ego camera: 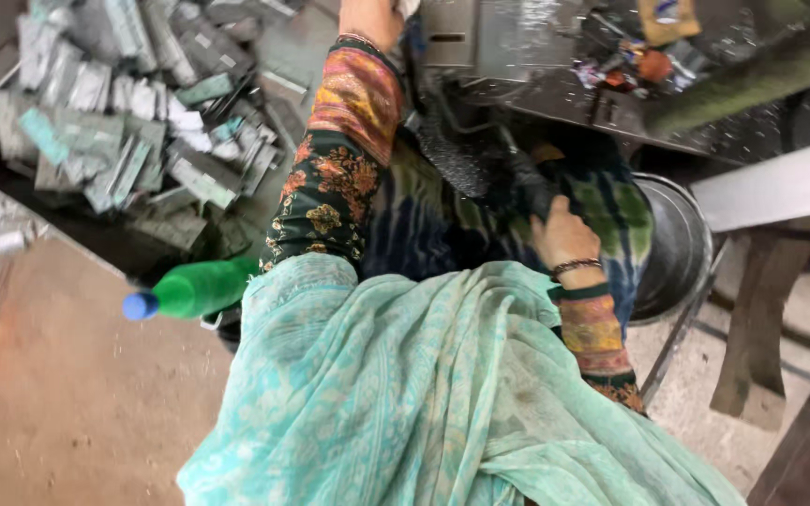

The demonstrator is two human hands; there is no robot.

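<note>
On lap | right hand (562,236) clamped on dark fabric (480,169) | left hand (367,17) grip unclear

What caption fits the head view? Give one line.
Left hand reaches toward a metal machine; right hand rests on the lap, green bottle alongside.

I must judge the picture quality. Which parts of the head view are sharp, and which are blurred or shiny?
Head view: the teal scarf and green bottle are fairly sharp; the pile of grey metal pieces is smeared by motion blur; the dark machine surface shows glare; the left hand is cut off by the top edge; the right hand is evenly lit.
</note>
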